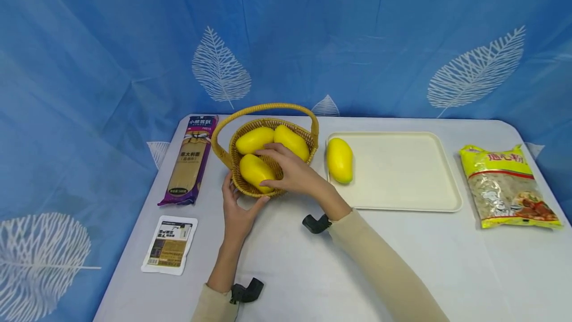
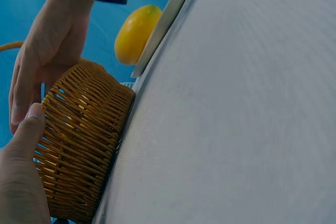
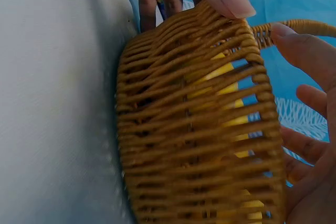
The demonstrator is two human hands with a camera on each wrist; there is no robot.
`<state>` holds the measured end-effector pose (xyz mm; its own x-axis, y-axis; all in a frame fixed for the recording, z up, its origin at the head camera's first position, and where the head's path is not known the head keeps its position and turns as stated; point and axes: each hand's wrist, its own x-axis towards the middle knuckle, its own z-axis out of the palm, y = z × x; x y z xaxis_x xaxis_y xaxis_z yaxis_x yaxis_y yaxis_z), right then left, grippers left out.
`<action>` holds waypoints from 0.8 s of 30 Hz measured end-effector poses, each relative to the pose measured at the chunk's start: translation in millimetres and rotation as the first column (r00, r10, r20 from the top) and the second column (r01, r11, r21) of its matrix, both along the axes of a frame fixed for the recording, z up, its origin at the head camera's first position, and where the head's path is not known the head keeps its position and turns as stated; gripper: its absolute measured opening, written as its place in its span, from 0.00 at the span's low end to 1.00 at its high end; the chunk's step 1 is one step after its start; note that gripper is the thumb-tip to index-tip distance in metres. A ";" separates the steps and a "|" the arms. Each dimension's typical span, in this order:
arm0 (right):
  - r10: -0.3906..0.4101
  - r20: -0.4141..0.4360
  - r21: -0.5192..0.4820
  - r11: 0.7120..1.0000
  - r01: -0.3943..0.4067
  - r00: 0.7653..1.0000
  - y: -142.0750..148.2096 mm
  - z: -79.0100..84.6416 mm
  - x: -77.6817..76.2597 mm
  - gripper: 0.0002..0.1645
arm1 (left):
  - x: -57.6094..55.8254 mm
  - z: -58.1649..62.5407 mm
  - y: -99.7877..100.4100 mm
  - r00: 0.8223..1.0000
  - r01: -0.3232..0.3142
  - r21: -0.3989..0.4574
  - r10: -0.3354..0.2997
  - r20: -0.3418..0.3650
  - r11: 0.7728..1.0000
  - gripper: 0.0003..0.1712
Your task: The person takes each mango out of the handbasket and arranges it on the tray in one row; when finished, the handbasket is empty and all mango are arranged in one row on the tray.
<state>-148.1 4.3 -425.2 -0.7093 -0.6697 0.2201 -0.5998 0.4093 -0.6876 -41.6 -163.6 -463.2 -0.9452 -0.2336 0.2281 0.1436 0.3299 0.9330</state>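
A wicker basket (image 1: 286,194) with an arched handle holds three yellow mangoes, one at the back left (image 1: 254,140), one at the back right (image 1: 291,142) and one in front (image 1: 255,170). My left hand (image 1: 237,215) grips the basket's near left side, its thumb at the rim in the left wrist view. Over the basket is my right hand (image 1: 295,170), thumb and fingers spread beside the front mango. In the right wrist view a gap shows between the right hand's thumb and fingers (image 3: 310,100). Whether they touch the mango, I cannot tell.
A cream tray (image 1: 402,173) stands right of the basket, with another mango (image 1: 339,160) at its left edge. Far right lies a yellow food bag (image 1: 509,188). On the left are a spaghetti pack (image 1: 189,160) and a white-edged flat packet (image 1: 170,245).
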 end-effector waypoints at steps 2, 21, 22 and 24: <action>0.018 0.014 0.030 0.999 -0.018 1.000 -5.3 0.1 -3.0 0.43 | 0.3 0.3 0.7 1.000 0.005 -0.003 -0.005 -0.008 1.000 0.58; 0.144 0.121 0.202 0.965 -0.167 0.982 -23.6 -3.8 -19.2 0.42 | -0.6 -1.0 -1.8 1.000 0.009 -0.003 -0.009 -0.004 1.000 0.59; 0.149 0.122 0.208 0.963 -0.172 0.981 -23.8 -4.0 -19.1 0.42 | -0.6 -1.4 -2.1 1.000 0.011 -0.004 -0.011 -0.006 1.000 0.59; 0.154 0.123 0.222 0.958 -0.179 0.980 -24.2 -4.8 -19.0 0.42 | -0.6 -1.8 -2.4 1.000 0.013 -0.005 -0.013 -0.012 1.000 0.59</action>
<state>-167.1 -19.9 -430.0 -0.5941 -0.8041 -0.0233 -0.6036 0.4648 -0.6478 -42.3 -166.0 -465.0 -0.9455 -0.2199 0.2403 0.1589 0.3324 0.9296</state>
